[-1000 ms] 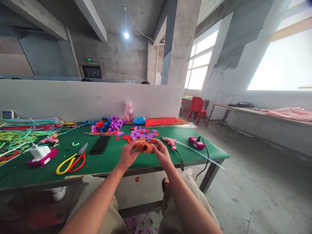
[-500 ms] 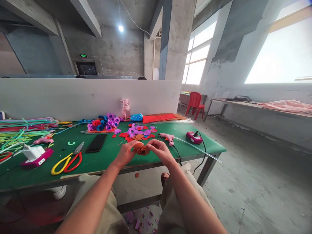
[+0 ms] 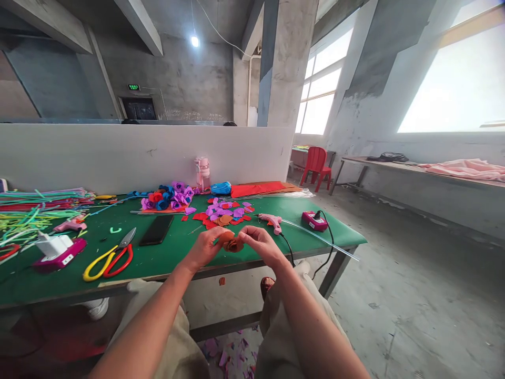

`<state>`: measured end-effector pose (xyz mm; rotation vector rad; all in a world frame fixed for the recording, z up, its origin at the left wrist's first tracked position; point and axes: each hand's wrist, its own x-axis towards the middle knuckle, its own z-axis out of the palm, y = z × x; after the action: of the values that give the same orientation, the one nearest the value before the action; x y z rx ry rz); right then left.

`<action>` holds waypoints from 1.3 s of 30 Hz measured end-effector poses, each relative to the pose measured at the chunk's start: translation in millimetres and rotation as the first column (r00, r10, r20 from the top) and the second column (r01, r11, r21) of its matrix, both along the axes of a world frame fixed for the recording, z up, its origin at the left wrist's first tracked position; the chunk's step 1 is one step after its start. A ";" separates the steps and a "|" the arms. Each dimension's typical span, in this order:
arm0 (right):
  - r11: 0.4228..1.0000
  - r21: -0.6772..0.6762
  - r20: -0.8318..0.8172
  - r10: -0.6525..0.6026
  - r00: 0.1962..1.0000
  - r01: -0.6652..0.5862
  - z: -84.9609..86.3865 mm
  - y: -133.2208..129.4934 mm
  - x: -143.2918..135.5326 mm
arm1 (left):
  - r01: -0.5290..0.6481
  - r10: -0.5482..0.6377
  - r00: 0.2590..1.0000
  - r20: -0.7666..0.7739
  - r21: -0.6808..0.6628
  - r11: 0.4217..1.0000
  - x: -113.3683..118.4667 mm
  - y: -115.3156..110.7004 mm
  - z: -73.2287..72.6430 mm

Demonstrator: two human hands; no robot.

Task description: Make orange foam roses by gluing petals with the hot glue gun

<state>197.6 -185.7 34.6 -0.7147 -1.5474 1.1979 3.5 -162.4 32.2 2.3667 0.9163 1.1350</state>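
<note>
An orange-brown paper flower [image 3: 232, 244] is held between my two hands, just above the front edge of the green table [image 3: 311, 202]. My left hand [image 3: 205, 247] pinches its left side, where a petal sticks up. On its right side the thumb and fingers of my right hand [image 3: 260, 243] grip the edge. Behind the hands lie loose purple and red paper petals [image 3: 221, 209], with a few brown ones. A pink glue gun [image 3: 272, 222] rests on the table to the right of my right hand.
Scissors [image 3: 108, 260], a black phone [image 3: 157, 230] and finished flowers [image 3: 168, 197] lie to the left. Further left are a white plug [image 3: 54, 246] and bundled colored stems [image 3: 39, 213]. A pink bottle [image 3: 202, 173] stands by the partition; a power socket [image 3: 314, 221] is at right.
The flower has turned and shifted slightly right between my fingers, and more of the petal at its left shows. Both hands keep their hold.
</note>
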 end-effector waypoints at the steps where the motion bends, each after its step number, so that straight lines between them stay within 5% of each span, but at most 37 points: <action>1: 1.000 0.009 -0.003 -0.022 1.000 0.022 -0.5 0.8 0.8 | -0.016 0.016 1.000 0.014 -0.022 1.000 0.0 0.5 -0.6; 7: 0.981 -0.113 -0.148 -0.172 0.974 0.156 -15.4 15.9 2.7 | -0.004 0.081 0.953 0.292 -0.255 0.967 1.8 12.2 -10.2; 15: 0.957 -0.254 -0.248 -0.207 0.946 0.143 -25.8 18.5 -19.7 | 0.042 0.308 0.699 0.645 -0.467 0.883 14.2 26.4 -22.9; 27: 0.942 -0.306 -0.414 -0.260 0.872 0.135 -30.0 28.8 -40.0 | -0.055 0.341 0.737 0.584 -0.450 0.891 20.8 24.7 -26.0; 39: 0.923 -0.361 -0.378 -0.278 0.883 0.136 -30.7 21.4 -44.5 | -0.205 0.468 0.668 0.578 -0.462 0.863 16.1 35.2 -33.6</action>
<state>153.0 -164.3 3.8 -0.7528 -0.8961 1.3516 19.6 -127.2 -1.4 1.3196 1.1781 1.6460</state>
